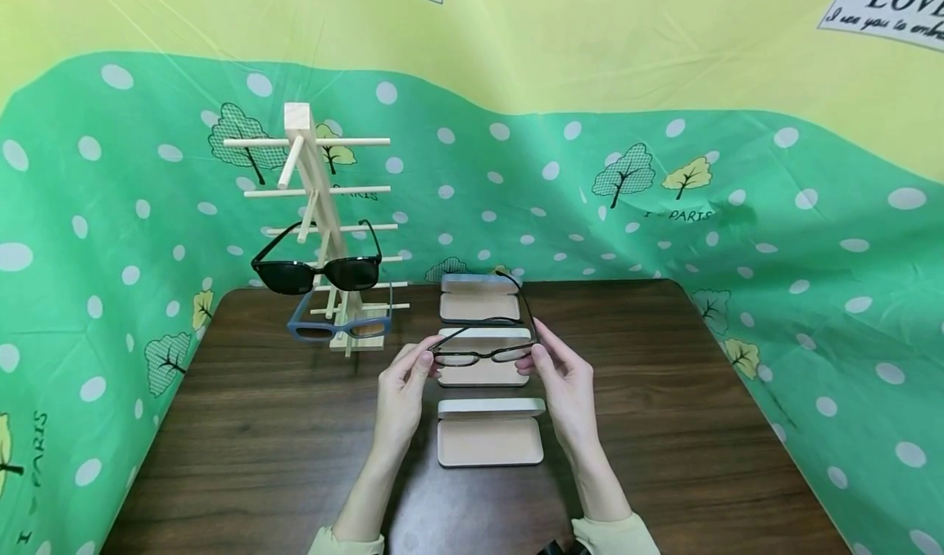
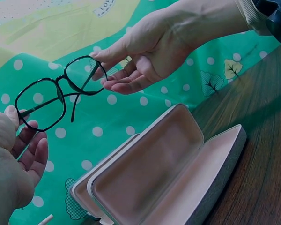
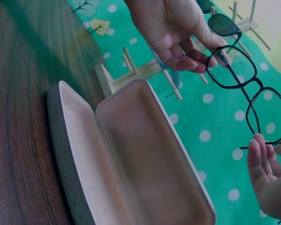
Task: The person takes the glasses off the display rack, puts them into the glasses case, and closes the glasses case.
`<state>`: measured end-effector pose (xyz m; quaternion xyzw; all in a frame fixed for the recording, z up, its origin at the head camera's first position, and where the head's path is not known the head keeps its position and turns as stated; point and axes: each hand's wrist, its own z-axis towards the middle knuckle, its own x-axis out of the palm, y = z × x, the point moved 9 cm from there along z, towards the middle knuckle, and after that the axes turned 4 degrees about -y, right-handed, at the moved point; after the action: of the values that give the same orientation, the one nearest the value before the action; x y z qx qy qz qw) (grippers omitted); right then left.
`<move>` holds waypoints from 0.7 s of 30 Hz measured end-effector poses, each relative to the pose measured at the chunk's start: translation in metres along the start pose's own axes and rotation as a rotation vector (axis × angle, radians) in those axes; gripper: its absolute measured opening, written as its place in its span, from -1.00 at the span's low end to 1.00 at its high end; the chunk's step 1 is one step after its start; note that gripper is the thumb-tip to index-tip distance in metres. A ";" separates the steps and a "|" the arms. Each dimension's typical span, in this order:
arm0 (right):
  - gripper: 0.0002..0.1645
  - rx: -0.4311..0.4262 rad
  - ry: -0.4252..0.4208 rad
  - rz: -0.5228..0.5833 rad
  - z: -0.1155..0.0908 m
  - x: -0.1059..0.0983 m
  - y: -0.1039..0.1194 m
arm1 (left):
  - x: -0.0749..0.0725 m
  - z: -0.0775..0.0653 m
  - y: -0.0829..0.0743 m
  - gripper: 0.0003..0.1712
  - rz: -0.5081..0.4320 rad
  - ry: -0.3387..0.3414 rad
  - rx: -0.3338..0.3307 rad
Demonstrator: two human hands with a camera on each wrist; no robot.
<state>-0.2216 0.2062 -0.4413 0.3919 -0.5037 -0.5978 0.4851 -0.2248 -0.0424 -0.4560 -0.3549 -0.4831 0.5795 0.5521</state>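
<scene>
Black-framed eyeglasses (image 1: 483, 356) are held up above the middle glasses case (image 1: 483, 375), temples unfolded and pointing away from me. My left hand (image 1: 401, 398) pinches the frame at its left end between thumb and fingers. At the opposite end my right hand (image 1: 569, 391) grips the frame near the hinge. In the left wrist view the eyeglasses (image 2: 60, 78) stretch between the left hand (image 2: 14, 159) and the right hand (image 2: 152, 49). The right wrist view shows the eyeglasses (image 3: 257, 83) from the other side, with the left hand (image 3: 178, 35) above and the right hand (image 3: 274, 176) below.
A near glasses case (image 1: 490, 442) and a far glasses case (image 1: 479, 307) stand open in line with the middle one. To the left, a wooden rack (image 1: 317, 170) carries black sunglasses (image 1: 352, 273) and blue-framed glasses (image 1: 369, 327). Everything stands on a dark wooden table (image 1: 678, 424).
</scene>
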 end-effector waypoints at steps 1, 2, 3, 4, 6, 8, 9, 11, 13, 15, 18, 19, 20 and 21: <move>-0.49 0.001 0.002 -0.001 0.000 0.000 0.000 | 0.000 0.000 0.000 -0.69 -0.002 0.000 -0.001; -0.49 0.003 0.006 -0.003 0.000 0.000 0.000 | 0.000 0.000 0.000 -0.69 -0.004 0.002 -0.004; -0.49 0.003 0.008 -0.004 -0.001 0.000 0.000 | 0.000 0.000 0.000 -0.69 -0.005 0.002 -0.005; -0.49 0.005 0.011 -0.005 -0.001 0.000 0.000 | 0.000 0.000 0.000 -0.69 -0.007 0.004 -0.005; -0.50 0.007 0.013 -0.008 -0.001 0.000 0.000 | 0.000 0.000 -0.001 -0.69 -0.013 0.007 -0.007; -0.50 0.007 0.012 -0.008 -0.001 0.000 -0.001 | 0.001 0.000 -0.001 -0.70 -0.018 0.011 -0.007; -0.49 0.006 0.012 -0.008 -0.001 0.000 -0.001 | 0.001 0.000 -0.001 -0.70 -0.018 0.012 -0.007; -0.50 0.007 0.008 -0.005 -0.001 0.000 -0.001 | 0.001 -0.001 -0.001 -0.70 -0.020 0.014 -0.010; -0.50 0.008 0.005 -0.002 0.000 0.000 -0.001 | 0.002 -0.001 -0.001 -0.70 -0.020 0.017 -0.011; -0.51 0.009 -0.001 0.001 0.000 -0.001 -0.002 | 0.002 -0.001 -0.001 -0.70 -0.019 0.021 -0.011; -0.52 0.007 -0.012 0.006 0.000 -0.002 -0.002 | 0.003 -0.001 -0.001 -0.70 -0.016 0.031 -0.003; -0.52 0.007 -0.015 0.004 0.000 -0.002 -0.003 | 0.003 -0.001 -0.001 -0.70 -0.015 0.034 0.000; -0.52 0.008 -0.019 0.005 0.000 -0.002 -0.003 | 0.004 -0.001 -0.001 -0.70 -0.014 0.036 0.003; -0.52 0.010 -0.022 0.003 0.000 -0.003 -0.003 | 0.004 -0.001 -0.001 -0.71 -0.015 0.038 0.005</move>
<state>-0.2219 0.2089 -0.4447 0.3870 -0.5126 -0.5989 0.4784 -0.2238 -0.0385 -0.4546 -0.3611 -0.4735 0.5698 0.5664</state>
